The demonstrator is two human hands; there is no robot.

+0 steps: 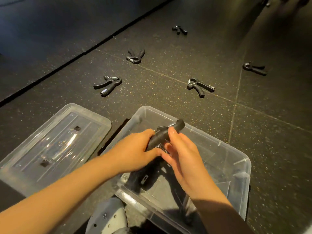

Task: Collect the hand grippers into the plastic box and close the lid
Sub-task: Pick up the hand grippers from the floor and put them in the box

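A clear plastic box [236, 159] stands open on the dark floor in front of me. Over it, my left hand [136, 151] and my right hand [184, 157] both grip one black hand gripper [162, 134], its spring end pointing away. At least one other black gripper [143, 178] lies inside the box, partly hidden under my hands. The clear lid [55, 142] lies flat on the floor left of the box. Several more grippers lie on the floor beyond: one at left [108, 85], one further back [135, 55], one in the middle [200, 86], one at right [255, 69], one far [179, 29].
The floor is dark speckled rubber tiles with seams. A black raised edge [67, 63] runs diagonally across the upper left. A grey shoe [108, 218] shows at the bottom, beside the box's near corner.
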